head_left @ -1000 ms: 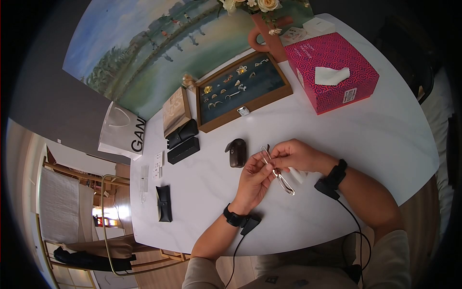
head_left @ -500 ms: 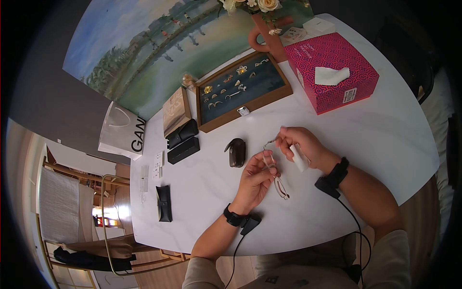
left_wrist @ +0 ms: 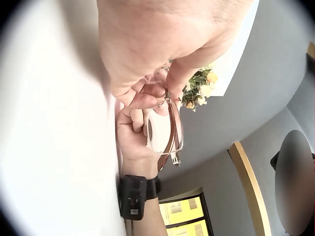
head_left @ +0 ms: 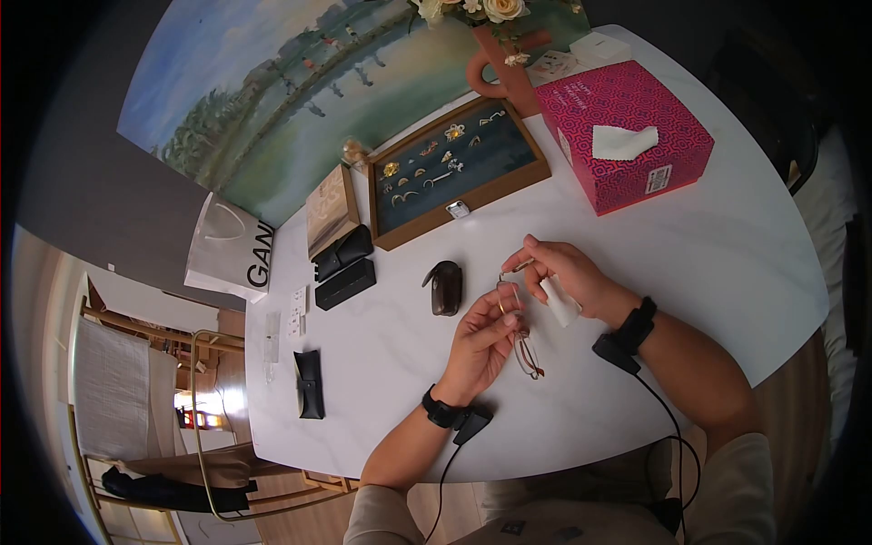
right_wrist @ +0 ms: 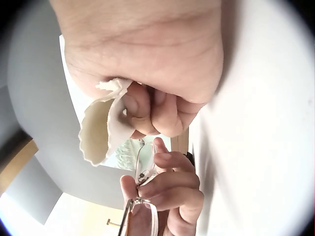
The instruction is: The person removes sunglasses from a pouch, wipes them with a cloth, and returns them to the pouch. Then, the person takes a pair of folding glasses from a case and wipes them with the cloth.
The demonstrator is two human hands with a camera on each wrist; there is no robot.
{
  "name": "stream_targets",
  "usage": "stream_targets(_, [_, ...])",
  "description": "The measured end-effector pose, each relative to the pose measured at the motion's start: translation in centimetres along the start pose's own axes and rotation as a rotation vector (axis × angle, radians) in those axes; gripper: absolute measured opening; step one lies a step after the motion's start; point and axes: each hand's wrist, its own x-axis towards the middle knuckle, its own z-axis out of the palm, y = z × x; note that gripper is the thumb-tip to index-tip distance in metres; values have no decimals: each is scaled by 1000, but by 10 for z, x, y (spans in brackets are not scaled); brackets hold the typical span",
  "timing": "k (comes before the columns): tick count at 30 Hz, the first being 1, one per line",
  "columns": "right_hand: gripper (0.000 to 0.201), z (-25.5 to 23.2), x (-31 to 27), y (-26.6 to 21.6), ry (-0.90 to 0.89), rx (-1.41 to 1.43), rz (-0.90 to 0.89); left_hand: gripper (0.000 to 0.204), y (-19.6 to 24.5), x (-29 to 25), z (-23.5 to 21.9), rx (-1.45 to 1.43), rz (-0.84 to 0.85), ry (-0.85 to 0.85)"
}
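Observation:
My left hand (head_left: pixel 481 350) pinches a pair of thin-rimmed eyeglasses (head_left: pixel 527 354) near the bridge, one lens on either side of the fingers. In the left wrist view, a folded brown temple arm (left_wrist: pixel 172 123) crosses the lower lens. My right hand (head_left: pixel 586 272) is just right of the upper lens, its fingertips close to the hinge end of the frame. Curled fingers of that hand hold a white cloth (right_wrist: pixel 96 132) with a jagged edge, which hangs loosely below the palm. A dark brown glasses case (head_left: pixel 446 289) stands on the table left of the hands.
A wooden-framed jewellery tray (head_left: pixel 409 232) lies at the back, beside a pink patterned box (head_left: pixel 677 127) with another white cloth (head_left: pixel 625 143) on top. Black cases (head_left: pixel 347 283) and a black pouch (head_left: pixel 309 383) lie to the left. A paper bag (head_left: pixel 227 245) stands at the far left.
My right hand has drawn up and right from the middle of the eyeglasses, bringing the white cloth into clearer view. The left hand keeps its grip, and the eyeglasses have turned slightly.

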Motion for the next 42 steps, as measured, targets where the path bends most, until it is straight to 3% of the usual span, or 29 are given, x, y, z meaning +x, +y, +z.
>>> stream_targets(7, [70,4,-3,-6,-1,-28,73,37,0,2,-6,-77,40,15])
stream_targets(10, [75,-6,-4,-4,-41,84,163,37,2,2,-3,-58,80,63])
stream_targets(12, [76,-18,-3,-2,-222,436,128,37,3,2,-6,-58,74,68])
stream_targets(15, [75,-22,-4,-4,-210,588,0,36,-1,4,-14,-51,68,55])
stream_targets(18, [74,-9,-11,-18,-63,512,14,35,0,3,-11,-55,48,43])
stream_targets(25, [70,-14,-6,-9,-102,543,0,35,-1,3,-10,-94,34,26])
stream_targets(31, [47,-15,-3,-6,-126,559,-48,37,-2,2,-11,-101,16,18])
stream_targets(33, [34,-12,-3,-6,68,365,-9,38,-2,1,-10,-106,12,-5])
stream_targets(36, [31,-14,7,14,102,408,-102,39,-3,1,-10,-100,8,-37])
stream_targets(42, [43,-13,3,12,82,452,-94,41,-4,0,-9,-101,16,-57])
